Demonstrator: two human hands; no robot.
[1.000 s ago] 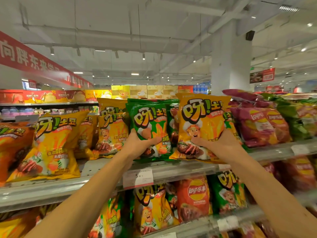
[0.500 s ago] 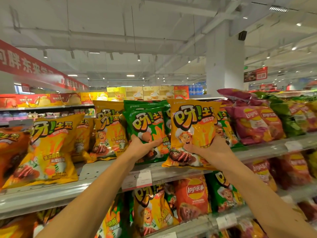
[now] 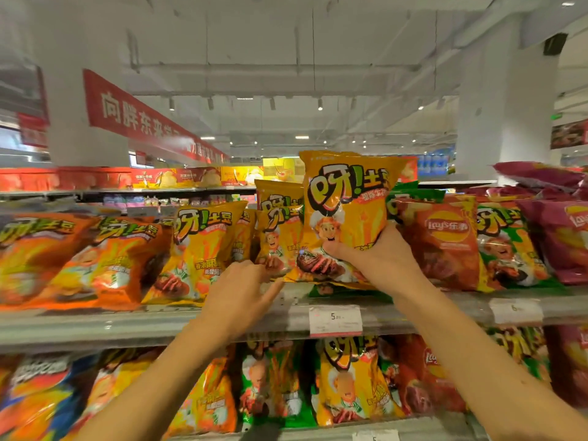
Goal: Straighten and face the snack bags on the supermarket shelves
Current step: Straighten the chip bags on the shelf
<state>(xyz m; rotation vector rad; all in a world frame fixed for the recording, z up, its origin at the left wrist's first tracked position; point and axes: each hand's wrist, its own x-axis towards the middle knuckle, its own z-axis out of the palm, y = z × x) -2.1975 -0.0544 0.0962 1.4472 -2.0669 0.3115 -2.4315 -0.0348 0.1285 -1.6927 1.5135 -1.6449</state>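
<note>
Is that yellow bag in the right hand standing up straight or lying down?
Upright. The right hand grips the yellow bag at its bottom, top edge up and front print facing out.

Two bare forearms and hands, no sleeves.

Left hand point(image 3: 237, 289) and right hand point(image 3: 378, 259) both uncovered: no gloves, rings, watch or bands visible on wrists or fingers. Left forearm enters from 7 o'clock, right forearm from 5 o'clock; both bare right to the frame edge, so no clothing shows. Short fingernails on the right thumb, unpainted as far as visible. Left hand slightly motion-blurred, finer detail not readable.
</note>
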